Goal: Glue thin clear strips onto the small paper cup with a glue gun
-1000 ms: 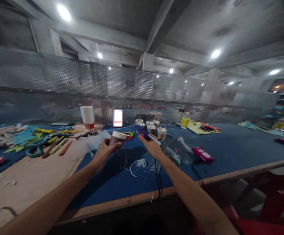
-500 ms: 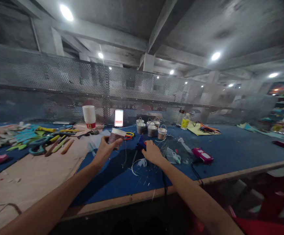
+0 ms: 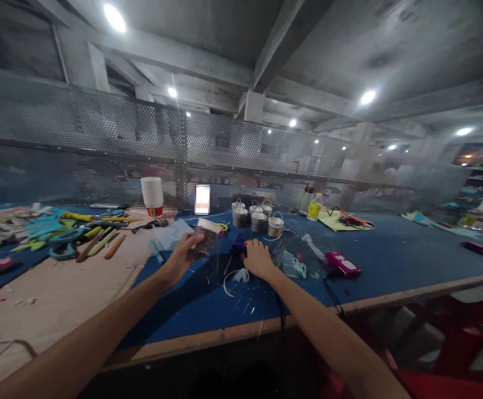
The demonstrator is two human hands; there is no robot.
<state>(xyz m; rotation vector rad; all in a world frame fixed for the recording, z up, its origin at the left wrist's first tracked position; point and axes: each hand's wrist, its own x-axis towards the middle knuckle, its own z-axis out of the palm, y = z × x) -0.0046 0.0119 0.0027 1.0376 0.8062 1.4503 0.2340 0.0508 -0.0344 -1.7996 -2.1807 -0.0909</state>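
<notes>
My left hand (image 3: pixel 182 255) is closed around a paper cup (image 3: pixel 206 238) with a white rim and a grey-brown wrapped side. The cup is held tilted above the blue table mat. To its right, my right hand (image 3: pixel 260 259) grips a blue glue gun (image 3: pixel 238 244) with a bit of red showing; the palm hides most of it. Thin white cord (image 3: pixel 226 285) and scraps of clear plastic (image 3: pixel 241 275) lie just below that hand. Beyond both hands stand several small cup buckets (image 3: pixel 258 220) with looped handles.
At the back left is a stack of white cups (image 3: pixel 152 195). Scissors (image 3: pixel 64 245), markers and paper strips crowd the left side. A yellow bottle (image 3: pixel 315 206) stands behind, and a magenta device (image 3: pixel 343 264) with a black cord lies to the right. A lit screen (image 3: pixel 202 199) faces me.
My left hand has shifted the paper cup slightly right and turned it, so more of its wrapped side shows. My right hand stays almost in place on the glue gun.
</notes>
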